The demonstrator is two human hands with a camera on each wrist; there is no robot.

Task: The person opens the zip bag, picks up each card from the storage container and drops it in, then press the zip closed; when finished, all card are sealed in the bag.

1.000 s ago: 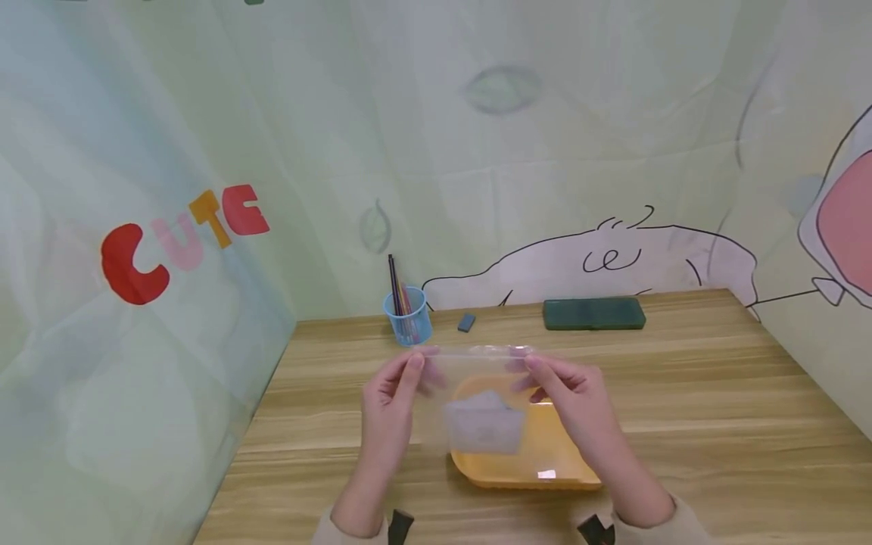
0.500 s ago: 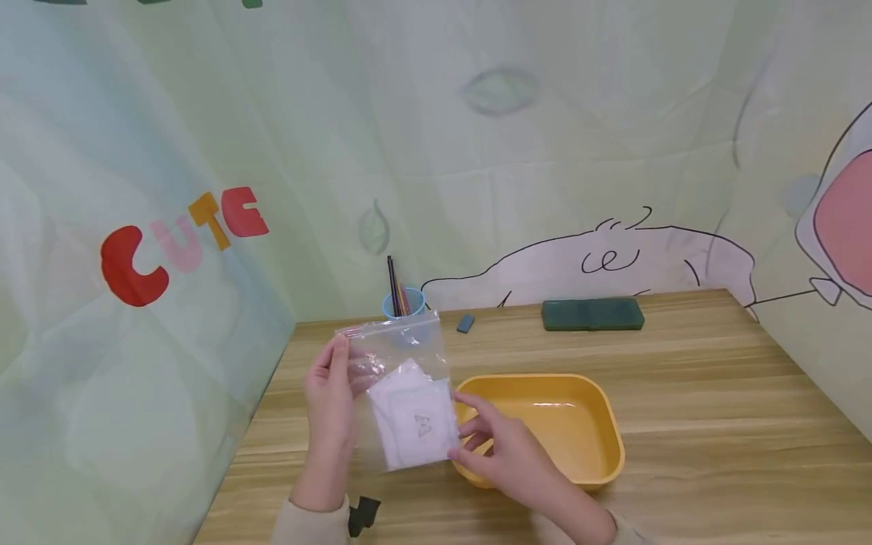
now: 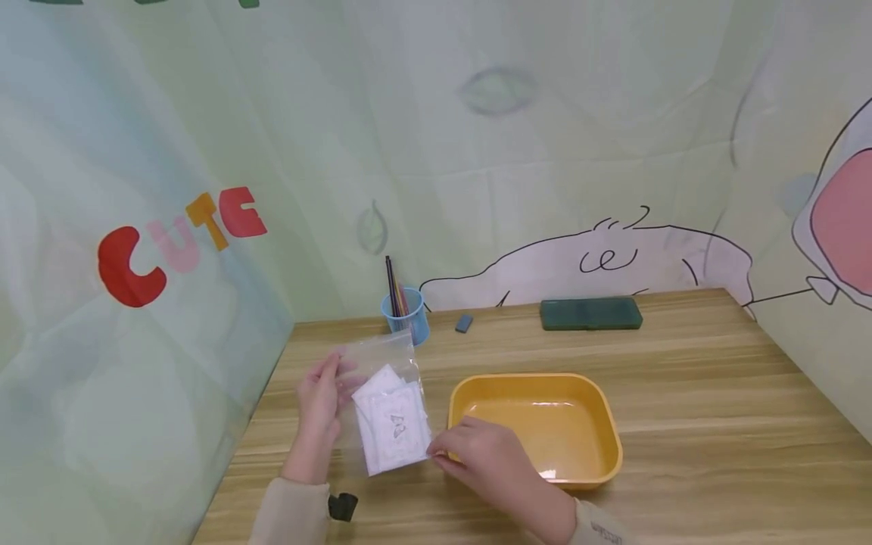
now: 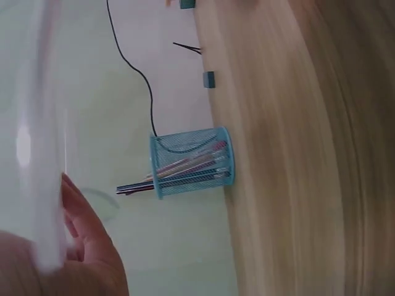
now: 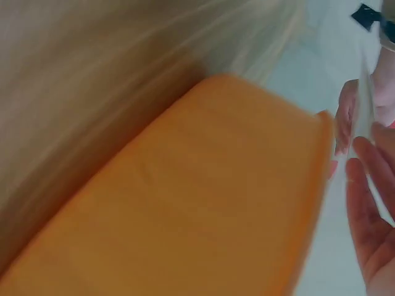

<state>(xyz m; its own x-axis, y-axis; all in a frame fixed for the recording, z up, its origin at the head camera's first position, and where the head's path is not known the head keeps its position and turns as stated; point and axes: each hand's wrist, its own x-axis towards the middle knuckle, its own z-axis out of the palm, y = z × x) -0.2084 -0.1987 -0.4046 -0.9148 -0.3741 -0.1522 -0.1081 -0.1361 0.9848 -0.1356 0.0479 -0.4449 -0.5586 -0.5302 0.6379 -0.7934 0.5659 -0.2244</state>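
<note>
A clear zip-top plastic bag (image 3: 381,353) is held up left of the yellow tray (image 3: 568,431), tilted a little. Inside it lie white folded packets (image 3: 395,424), the front one printed with a small butterfly-like figure. My left hand (image 3: 320,401) grips the bag's left side near the top, some fingers showing through the plastic. At the lower right corner, my right hand (image 3: 487,458) pinches the bag's edge while overlapping the tray's left rim. In the left wrist view the bag (image 4: 43,142) is seen edge-on beside my left hand (image 4: 92,246).
Behind the bag stands a blue mesh pen cup (image 3: 410,322) with several pencils. A small blue-grey block (image 3: 464,324) and a dark green case (image 3: 591,313) lie along the back of the wooden table (image 3: 715,424). Printed fabric hangs behind and at both sides.
Both hands held the bag's top edge before the tray. The bag has since shifted left and turned to show its packets; my right hand has moved down to its lower right corner.
</note>
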